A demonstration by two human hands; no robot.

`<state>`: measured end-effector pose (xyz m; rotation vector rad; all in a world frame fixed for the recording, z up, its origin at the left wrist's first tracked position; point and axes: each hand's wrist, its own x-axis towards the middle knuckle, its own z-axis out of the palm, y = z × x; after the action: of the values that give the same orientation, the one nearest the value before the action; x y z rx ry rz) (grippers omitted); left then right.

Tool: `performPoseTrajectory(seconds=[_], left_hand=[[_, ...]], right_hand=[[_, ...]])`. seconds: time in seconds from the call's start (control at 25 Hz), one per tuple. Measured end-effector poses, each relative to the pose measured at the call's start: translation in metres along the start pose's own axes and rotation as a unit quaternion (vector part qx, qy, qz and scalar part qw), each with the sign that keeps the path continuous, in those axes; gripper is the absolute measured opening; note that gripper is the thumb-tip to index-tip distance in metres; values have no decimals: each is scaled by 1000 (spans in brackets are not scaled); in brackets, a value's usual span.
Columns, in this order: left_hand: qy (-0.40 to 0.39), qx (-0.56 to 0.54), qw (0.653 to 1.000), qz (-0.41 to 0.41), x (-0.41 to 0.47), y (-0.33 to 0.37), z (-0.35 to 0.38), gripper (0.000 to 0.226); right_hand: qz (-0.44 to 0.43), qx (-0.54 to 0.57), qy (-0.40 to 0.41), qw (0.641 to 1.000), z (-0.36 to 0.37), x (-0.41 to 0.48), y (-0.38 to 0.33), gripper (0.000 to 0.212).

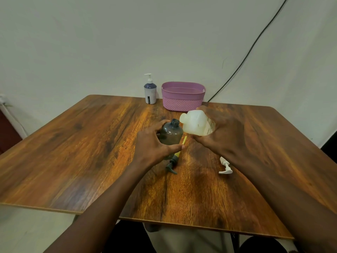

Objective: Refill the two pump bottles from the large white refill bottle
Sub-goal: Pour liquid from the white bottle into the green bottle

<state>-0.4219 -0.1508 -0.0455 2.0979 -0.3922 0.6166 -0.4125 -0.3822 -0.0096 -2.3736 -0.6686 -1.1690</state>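
Two pump bottles counted from the head view, one of them uncapped. Near the middle of the counter (91,143), upright with long axis vertical and open neck pointing up: dark grey bottle (172,135), gripped round its body by the left hand (155,146), fingers and thumb curled about it. Lower part hidden behind that hand.

Just right of it, tilted, long axis leaning left and mouth pointing left toward the dark neck: large white refill bottle (195,124), clasped from the right side by the right hand (220,136). Base and most of the label covered by palm and fingers. Mouth close beside the dark neck; touching or apart, cannot tell. Capped or open, hard to make out.

At the far edge, upright, pump on and nozzle pointing left: white-and-blue pump bottle (150,93). Just right of it, one purple basket (183,100), inside mostly out of sight.

Two loose pump heads lying flat. Grey pump (172,165) near the left wrist, its yellow dip tube (184,140) pointing far-right and partly hidden behind the left thumb. White pump (225,167) further right, partly cut off by the right forearm.

One black cable (255,46) against the wall, far right. Label print too small to read.
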Motion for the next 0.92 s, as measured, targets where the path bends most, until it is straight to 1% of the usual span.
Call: performPoseTrajectory(seconds=[0.12,0.24,0.4,0.56,0.72,0.92], left_hand=[[-10,10,1000,1,0,-3,0,90],[-27,12,1000,0,0,-4,0,88],[-27,16,1000,3,0,-5,1,86],[-17,33,999,1,-1,-7,3,88],[-18,39,999,-2,0,-9,4,88],[-15,33,999,2,-1,-8,4,88]], right_hand=[[-3,5,-15,1000,1,2,3,72],[-15,-23,-38,999,1,4,7,72],[-29,-26,-38,999,4,5,9,71],[-36,-39,-56,997,4,7,11,72],[-61,-57,-39,996,1,10,9,69],[-51,-58,-52,996,3,10,13,71]])
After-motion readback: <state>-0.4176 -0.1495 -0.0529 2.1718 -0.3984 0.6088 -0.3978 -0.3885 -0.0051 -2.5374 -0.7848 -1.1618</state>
